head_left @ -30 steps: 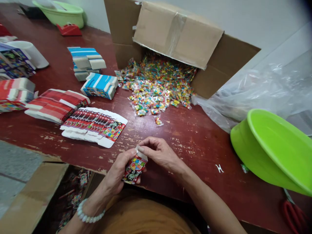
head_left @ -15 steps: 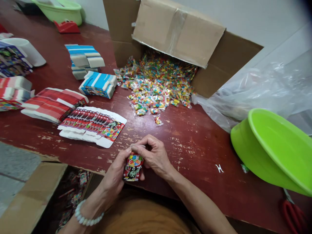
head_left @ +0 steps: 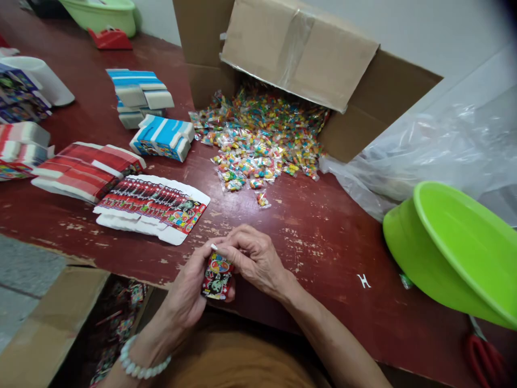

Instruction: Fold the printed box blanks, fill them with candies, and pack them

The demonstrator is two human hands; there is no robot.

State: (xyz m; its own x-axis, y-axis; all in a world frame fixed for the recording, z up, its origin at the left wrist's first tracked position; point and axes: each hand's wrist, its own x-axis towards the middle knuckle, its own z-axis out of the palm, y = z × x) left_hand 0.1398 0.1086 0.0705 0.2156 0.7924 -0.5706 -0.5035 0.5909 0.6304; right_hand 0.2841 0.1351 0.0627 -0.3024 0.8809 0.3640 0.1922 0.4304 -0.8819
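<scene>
A small red and black printed candy box (head_left: 218, 279) is held upright near the table's front edge. My left hand (head_left: 188, 285) wraps round its left side, with fingertips showing behind its right edge. At the top, my right hand (head_left: 252, 256) pinches the box's white flap, its fingers closed; the fingertips are partly hidden. Left of my hands lies a fanned stack of flat red boxes (head_left: 153, 207). Beyond the hands, clear packets of coloured candy (head_left: 258, 156) spill from a tipped cardboard carton (head_left: 299, 54), with one packet (head_left: 262, 199) lying nearest to me.
Blue boxes (head_left: 163, 137) and more red boxes (head_left: 86, 170) are stacked at the left. A green basin (head_left: 404, 231) stands at the right, near red-handled scissors (head_left: 482, 350). Below the table edge, an open carton (head_left: 52, 323) holds printed boxes. Clear plastic sheeting (head_left: 440, 145) lies at the back right.
My right fingers have shifted slightly left across the top of the box, and its flap now looks folded smaller. The box has moved slightly left and tilts a little.
</scene>
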